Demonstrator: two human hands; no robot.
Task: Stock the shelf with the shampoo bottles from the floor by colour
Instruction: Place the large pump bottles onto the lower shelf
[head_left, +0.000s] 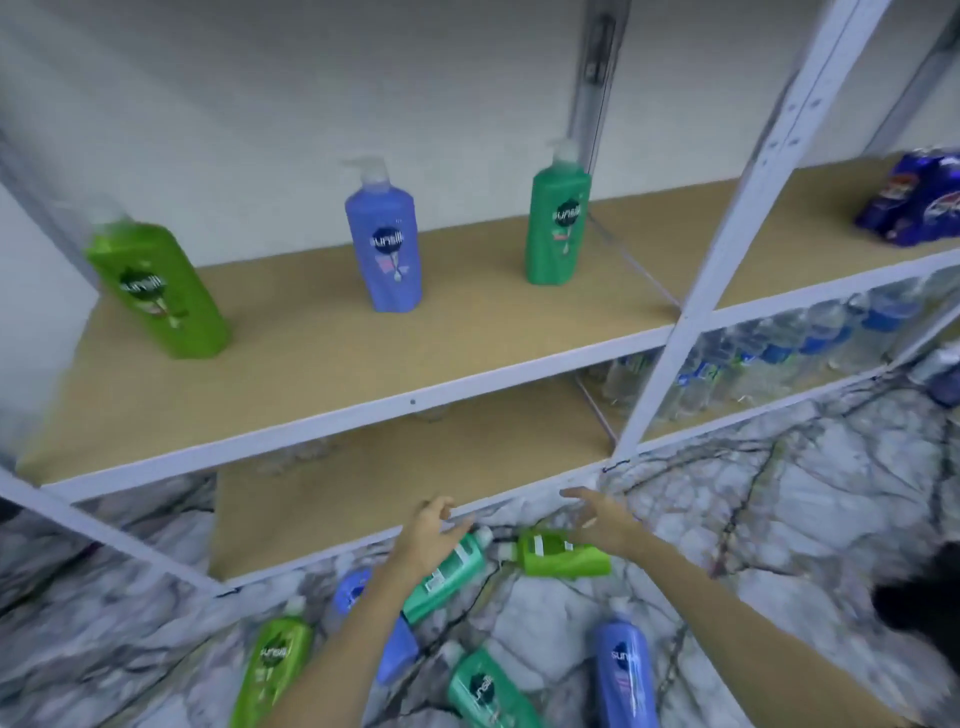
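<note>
Head view: both bare arms reach forward and down over the marble-patterned floor (779, 519), toward the front edge of the lower shelf board (405, 488). Left hand (434, 530) hangs with fingers spread and loosely bent above a teal bottle (447, 574) lying on its side; whether it touches the bottle cannot be told, and it grips nothing. Right hand (602, 519) is likewise spread wide, fingers relaxed, over a lime-green bottle (563, 556) lying flat just beside the teal one.

Nearer the camera, four more bottles lie on the floor: a lime one (270, 670), a blue one (397, 649) partly under the left forearm, a second teal one (483, 691) and a second blue one (626, 675).

On the upper shelf board (322, 364) three bottles stand upright and well apart: lime (156, 291) near the left edge, blue (387, 244) mid-board, teal (558, 223) by the rear upright. Broad bare board lies between and before them.
</note>
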